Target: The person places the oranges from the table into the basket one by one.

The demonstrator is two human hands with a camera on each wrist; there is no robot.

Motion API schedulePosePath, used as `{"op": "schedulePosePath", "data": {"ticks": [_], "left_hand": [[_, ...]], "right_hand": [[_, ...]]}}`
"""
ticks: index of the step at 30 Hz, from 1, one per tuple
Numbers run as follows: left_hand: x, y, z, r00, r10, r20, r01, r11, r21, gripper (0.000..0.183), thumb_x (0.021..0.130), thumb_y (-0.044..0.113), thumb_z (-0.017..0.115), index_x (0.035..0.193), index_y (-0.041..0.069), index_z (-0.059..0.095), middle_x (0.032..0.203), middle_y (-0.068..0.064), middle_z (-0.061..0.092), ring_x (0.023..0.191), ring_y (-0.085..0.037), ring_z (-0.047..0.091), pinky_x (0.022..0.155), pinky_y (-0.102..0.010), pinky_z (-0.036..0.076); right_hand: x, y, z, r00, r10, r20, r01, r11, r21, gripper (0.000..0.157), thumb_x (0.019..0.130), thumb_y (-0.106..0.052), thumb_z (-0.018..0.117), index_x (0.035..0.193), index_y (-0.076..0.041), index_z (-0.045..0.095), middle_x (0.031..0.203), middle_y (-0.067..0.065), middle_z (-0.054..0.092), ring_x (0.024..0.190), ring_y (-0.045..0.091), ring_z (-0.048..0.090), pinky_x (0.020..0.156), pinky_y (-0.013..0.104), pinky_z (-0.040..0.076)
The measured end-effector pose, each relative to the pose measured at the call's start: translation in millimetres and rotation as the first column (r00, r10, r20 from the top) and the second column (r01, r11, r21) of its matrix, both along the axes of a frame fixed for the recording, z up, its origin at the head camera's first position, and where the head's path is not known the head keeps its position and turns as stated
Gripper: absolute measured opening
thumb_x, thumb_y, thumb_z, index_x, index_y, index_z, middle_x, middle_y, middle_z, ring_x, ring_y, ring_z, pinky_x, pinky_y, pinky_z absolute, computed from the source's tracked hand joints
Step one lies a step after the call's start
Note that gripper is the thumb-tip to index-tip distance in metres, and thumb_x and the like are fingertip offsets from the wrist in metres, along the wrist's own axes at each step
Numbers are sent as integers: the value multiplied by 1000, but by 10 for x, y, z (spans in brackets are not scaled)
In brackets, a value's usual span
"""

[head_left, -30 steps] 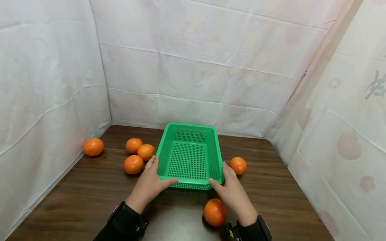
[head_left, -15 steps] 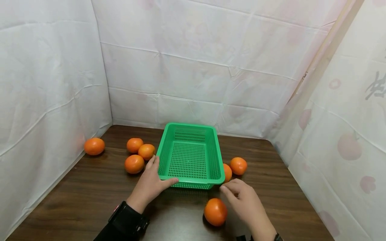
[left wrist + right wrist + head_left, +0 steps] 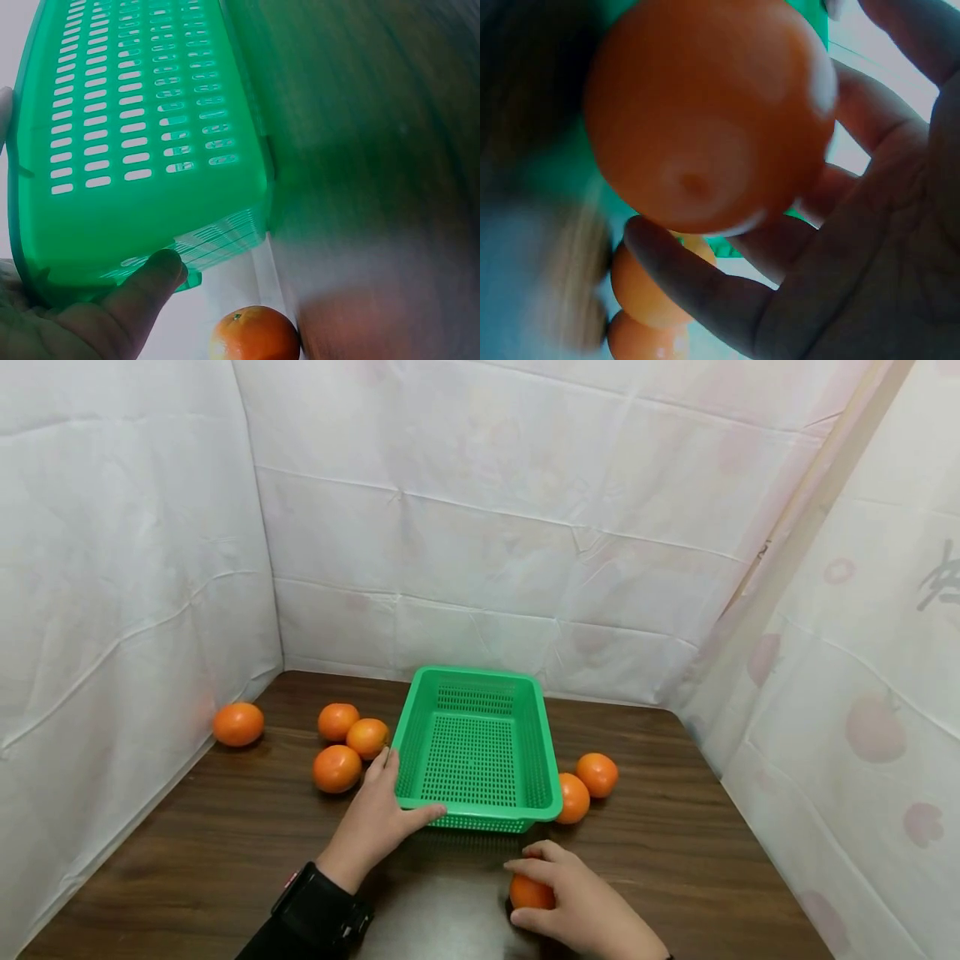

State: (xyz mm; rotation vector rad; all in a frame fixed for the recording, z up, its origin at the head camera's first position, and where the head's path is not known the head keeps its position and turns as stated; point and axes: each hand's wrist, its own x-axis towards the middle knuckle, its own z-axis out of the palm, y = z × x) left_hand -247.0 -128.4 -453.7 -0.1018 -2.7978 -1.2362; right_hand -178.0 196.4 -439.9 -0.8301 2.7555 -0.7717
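Note:
A green plastic basket (image 3: 472,760) with slotted walls stands on the table with nothing in it. Its near left corner is touched by my left hand (image 3: 375,814), fingers straight along the left side and thumb at the near rim. The left wrist view shows that thumb (image 3: 150,296) against the outer wall. In front of the basket, my right hand (image 3: 573,893) grips an orange (image 3: 531,893), fingers over its far side and thumb on its near side. That orange (image 3: 712,112) fills much of the right wrist view.
Left of the basket lie three oranges close together, the nearest orange (image 3: 337,768) by my left fingers. Another orange (image 3: 238,724) sits at the table's left edge. Two more, one orange (image 3: 573,798) against the basket, lie right. White sheets (image 3: 480,527) surround the dark wooden table (image 3: 675,860).
My right hand has left the basket's near right corner, uncovering an orange there, and moved toward me onto the front orange, which it now grips. The left hand stays at the basket.

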Motion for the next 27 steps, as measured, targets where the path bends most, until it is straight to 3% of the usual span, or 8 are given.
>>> {"op": "schedulePosePath", "data": {"ticks": [5, 9, 22, 27], "left_hand": [[-2, 2, 5, 1000, 2, 0, -2, 1000, -3, 134, 81, 74, 80, 170, 2, 11, 178, -23, 9, 158, -48, 32, 121, -65, 39], [3, 11, 14, 1000, 4, 1, -4, 1000, 0, 130, 84, 67, 82, 170, 1, 11, 178, -23, 9, 159, -48, 30, 122, -65, 38], [12, 12, 24, 1000, 0, 11, 0, 1000, 9, 132, 82, 72, 80, 170, 2, 11, 178, -22, 8, 160, -48, 28, 122, -66, 38], [6, -4, 13, 1000, -3, 14, 3, 1000, 10, 136, 80, 78, 78, 170, 2, 10, 178, -22, 8, 160, -47, 28, 122, -65, 38]], "right_hand": [[6, -25, -79, 996, -7, 87, 7, 1000, 4, 60, 86, -45, 86, 141, -31, 68, 133, -6, 57, 103, 6, 57, 80, 27, 52], [-1, -29, -112, 996, -22, 81, 22, 1000, -6, 55, 85, -40, 87, 136, -31, 69, 122, -9, 55, 96, 3, 55, 77, 25, 50], [-9, 35, -80, 995, -94, -35, 94, 996, -11, 42, 88, -36, 84, 127, -31, 69, 116, -10, 53, 90, 4, 54, 72, 23, 48], [-20, 33, -10, 983, -142, -120, 135, 989, -68, 40, 87, -34, 85, 123, -34, 68, 117, -14, 55, 93, 4, 54, 75, 24, 50]]}}
